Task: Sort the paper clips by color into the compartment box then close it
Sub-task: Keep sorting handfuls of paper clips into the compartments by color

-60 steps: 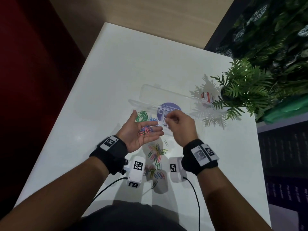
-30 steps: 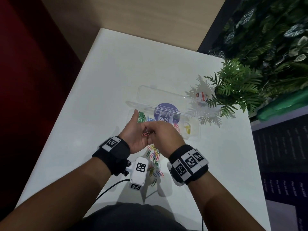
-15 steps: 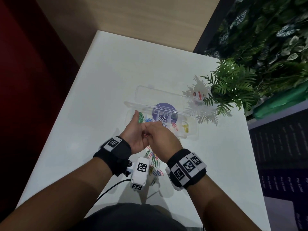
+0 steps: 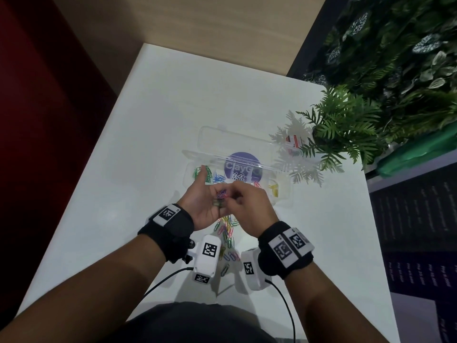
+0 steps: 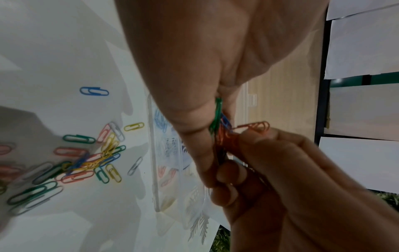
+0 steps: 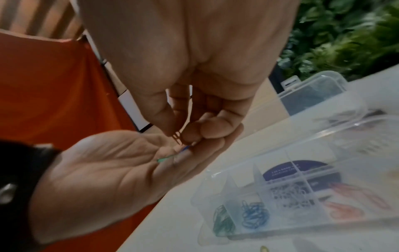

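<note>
We hold a small bunch of clips (image 5: 222, 134) in the left hand (image 4: 206, 206), at the centre of the head view, just in front of the box (image 4: 284, 194). A second ago the right hand (image 4: 249, 209) was only coming to the left palm; now its thumb and first finger pinch a red clip (image 5: 252, 127) out of the bunch, while the left fingers are lightly bent around the green and blue ones. We judge that this red clip goes next to the red compartment, right of the middle of the box. The box lies open with its lid (image 4: 237, 142) folded back toward the top of the frame; green, blue, white, red and yellow clips already lie apart in it. Many mixed clips (image 4: 227, 231) remain in a pile on the table (image 4: 123, 194) below the hands, so sorting is far from finished. A plant (image 4: 346, 125) stands at the right end of the box, and its leaves hang near the yellow compartment.
</note>
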